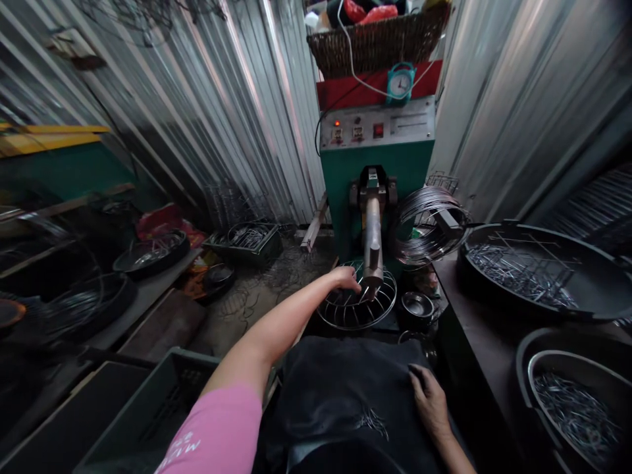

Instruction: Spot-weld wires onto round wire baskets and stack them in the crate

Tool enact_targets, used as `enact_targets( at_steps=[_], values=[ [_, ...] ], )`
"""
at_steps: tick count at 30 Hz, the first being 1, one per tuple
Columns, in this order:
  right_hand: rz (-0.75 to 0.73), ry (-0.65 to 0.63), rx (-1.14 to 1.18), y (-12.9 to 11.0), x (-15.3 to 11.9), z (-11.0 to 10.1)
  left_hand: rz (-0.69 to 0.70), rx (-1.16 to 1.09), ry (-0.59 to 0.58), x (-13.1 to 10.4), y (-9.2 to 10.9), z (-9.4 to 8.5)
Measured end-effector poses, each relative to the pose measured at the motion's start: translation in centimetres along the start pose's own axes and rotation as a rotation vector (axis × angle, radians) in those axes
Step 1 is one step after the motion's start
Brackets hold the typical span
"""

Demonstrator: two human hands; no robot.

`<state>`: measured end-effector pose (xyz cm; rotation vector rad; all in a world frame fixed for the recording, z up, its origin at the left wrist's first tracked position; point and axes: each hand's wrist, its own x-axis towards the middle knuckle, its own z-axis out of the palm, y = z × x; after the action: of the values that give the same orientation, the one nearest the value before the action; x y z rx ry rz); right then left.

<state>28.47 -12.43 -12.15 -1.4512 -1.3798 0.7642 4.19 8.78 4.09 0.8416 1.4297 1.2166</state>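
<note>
My left hand (347, 279) is stretched forward, its fingers closed at the upper part of a round wire basket (356, 324). This basket of thin metal rods sits under the thick metal arm (374, 243) of a green spot-welding machine (340, 178). The arm's lower end is right beside my fingers. My right hand (430, 398) rests on the dark apron (340, 375) over my lap, fingers loosely bent and apart, with nothing visible in them. To its left, a small pile of short metal wire pieces (374, 421) lies on the apron.
A coil of wire (429, 224) hangs right of the machine. Black basins (538, 230) of wire pieces stand on the right-hand bench. A metal bowl (417, 306) is near the machine's foot. A green crate (148, 401) stands at lower left. A wicker basket (380, 46) tops the machine.
</note>
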Motion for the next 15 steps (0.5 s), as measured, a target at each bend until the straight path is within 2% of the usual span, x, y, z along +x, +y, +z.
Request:
enact_targets(
  at_steps=[3,6,8,11,15],
  values=[
    [0.01,-0.008,0.018,0.2,-0.2,0.3,-0.095,0.228,-0.087,-1.4,-1.6,-3.1],
    [0.06,-0.014,0.036,-0.2,0.2,0.8,-0.092,0.252,-0.15,-2.6,-4.3,-4.5],
    [0.149,-0.02,0.073,-1.2,1.3,1.0,-0.103,0.188,-0.186,-3.1,-6.4,-4.4],
    [0.261,-0.023,0.182,-4.0,4.4,1.1,-0.127,0.061,-0.258,-3.6,-9.3,-3.5],
    [0.201,-0.129,0.259,-8.6,8.8,1.5,-0.04,-0.026,-0.286,-4.7,-11.8,-2.4]
  ],
)
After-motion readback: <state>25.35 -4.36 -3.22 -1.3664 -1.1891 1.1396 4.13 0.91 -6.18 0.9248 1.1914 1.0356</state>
